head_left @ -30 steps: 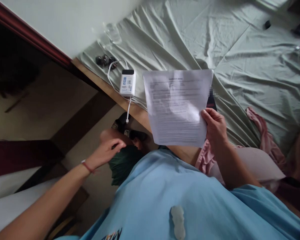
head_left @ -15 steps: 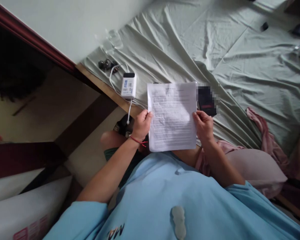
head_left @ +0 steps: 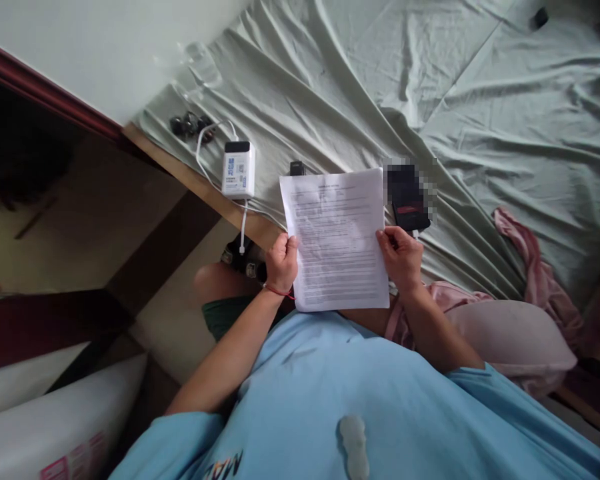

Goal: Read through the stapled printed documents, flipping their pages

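Having swung inward since the earliest frame, where it was hanging apart from the page, the left hand (head_left: 281,263) is now meeting the left edge of the paper, opposite the right hand (head_left: 403,259). Largest of all, a wrinkled green bedsheet (head_left: 340,80) is spreading out ahead of both hands and off to the right. A pale pink cushion (head_left: 510,333) is lying to the right of the right hand, behind it and nearer the body. Between the two hands, the printed paper (head_left: 336,240) is touching both; neither is lying nearer. Its long axis is running forward from the torso, across the line joining the hands, and each hand is gripping roughly halfway along its side. The left hand is closing almost into a fist, its thumb pressing on the margin; the right hand is pinching the other margin between thumb and curled fingers. A dark phone-like device (head_left: 411,217), partly pixelated, is resting just ahead of the right hand. Ahead and left of the left hand, a white power bank (head_left: 239,170) is sitting with its cable trailing. Smallest, a black object (head_left: 297,168) is peeking past the page's far edge, ahead of the left hand.
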### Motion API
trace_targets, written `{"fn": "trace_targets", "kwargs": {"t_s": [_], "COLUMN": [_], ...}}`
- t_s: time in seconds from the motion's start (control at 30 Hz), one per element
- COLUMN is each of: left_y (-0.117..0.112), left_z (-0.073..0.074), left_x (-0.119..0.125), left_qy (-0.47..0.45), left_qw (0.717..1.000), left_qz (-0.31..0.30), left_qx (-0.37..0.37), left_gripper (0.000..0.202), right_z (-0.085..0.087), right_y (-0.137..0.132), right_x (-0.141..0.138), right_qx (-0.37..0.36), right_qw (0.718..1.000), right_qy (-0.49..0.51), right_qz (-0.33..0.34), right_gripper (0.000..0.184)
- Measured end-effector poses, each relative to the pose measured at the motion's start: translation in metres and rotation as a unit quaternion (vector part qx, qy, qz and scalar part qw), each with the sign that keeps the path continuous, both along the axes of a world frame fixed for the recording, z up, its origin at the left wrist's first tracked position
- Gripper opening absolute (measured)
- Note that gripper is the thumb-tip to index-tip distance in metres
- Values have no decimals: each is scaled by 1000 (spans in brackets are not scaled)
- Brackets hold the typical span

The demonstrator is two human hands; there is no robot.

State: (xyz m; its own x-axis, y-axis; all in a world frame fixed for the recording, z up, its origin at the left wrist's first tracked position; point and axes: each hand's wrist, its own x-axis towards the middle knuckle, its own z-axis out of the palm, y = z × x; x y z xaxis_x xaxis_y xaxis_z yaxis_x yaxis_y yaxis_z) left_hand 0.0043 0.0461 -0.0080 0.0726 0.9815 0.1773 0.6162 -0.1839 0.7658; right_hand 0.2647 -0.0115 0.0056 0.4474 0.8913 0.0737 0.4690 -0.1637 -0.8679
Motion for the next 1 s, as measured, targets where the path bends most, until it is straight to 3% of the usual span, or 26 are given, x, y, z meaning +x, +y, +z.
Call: {"fn": "trace_targets", "kwargs": {"t_s": [0.13, 0.47, 1.0], "left_y": [-1, -2, -2], "left_z": [0, -4, -2], "left_x": [-1, 1, 1], "left_qy": [-23, 33, 8], "left_qw": [1000, 998, 1000], "left_qz": [-2, 3, 19], "left_qx": [-6, 52, 8], "left_gripper": [33, 31, 31], "right_z": [-1, 5, 0], "right_y": [1, -3, 0], "right_x": [2, 2, 5], "right_qx": [-16, -10, -29], "right_qw": [1000, 995, 994], "right_qy": [-6, -102, -107], "right_qz": [5, -2, 4], "right_gripper": [26, 27, 25]}}
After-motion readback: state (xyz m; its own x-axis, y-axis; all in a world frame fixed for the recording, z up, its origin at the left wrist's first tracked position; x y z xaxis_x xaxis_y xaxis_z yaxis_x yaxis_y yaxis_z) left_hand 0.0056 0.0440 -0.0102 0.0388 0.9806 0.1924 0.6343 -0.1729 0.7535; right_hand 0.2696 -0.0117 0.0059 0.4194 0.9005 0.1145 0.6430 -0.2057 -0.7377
